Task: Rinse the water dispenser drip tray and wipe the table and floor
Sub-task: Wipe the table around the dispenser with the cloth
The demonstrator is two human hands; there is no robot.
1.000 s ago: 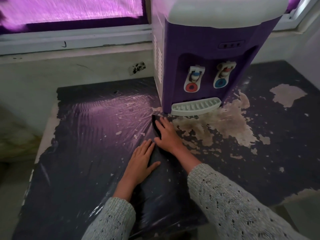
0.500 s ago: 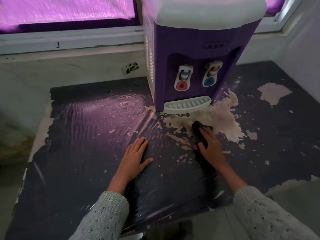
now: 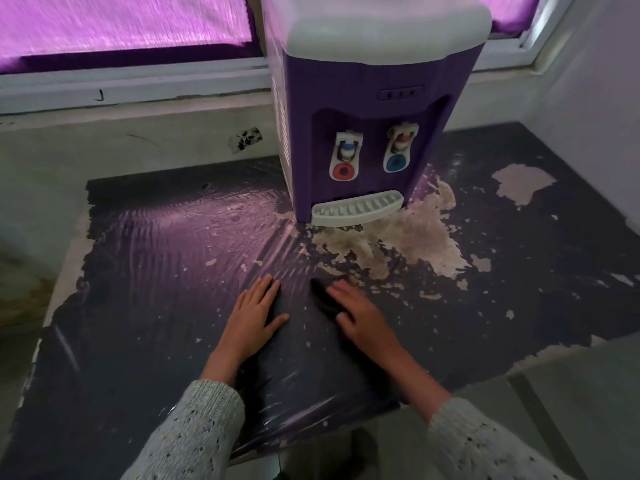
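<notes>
A purple and white water dispenser [image 3: 374,109] stands at the back of a dark table [image 3: 138,306] with peeling, worn patches. Its white slotted drip tray [image 3: 356,207] sits in place at the dispenser's foot. My left hand [image 3: 254,315] lies flat on the table, fingers apart, holding nothing. My right hand [image 3: 363,317] presses a dark cloth [image 3: 322,294] against the tabletop just right of my left hand; the cloth shows only beyond my fingers and is blurred.
A window sill and wall [image 3: 138,98] run behind the table. Pale bare patches [image 3: 415,244] spread in front of and right of the dispenser. The table's front edge [image 3: 311,427] is near my sleeves, with floor [image 3: 571,393] at lower right.
My right hand with the cloth swept from near the dispenser's left foot to the right under the tray, then back left and toward me. My left hand stayed flat.
</notes>
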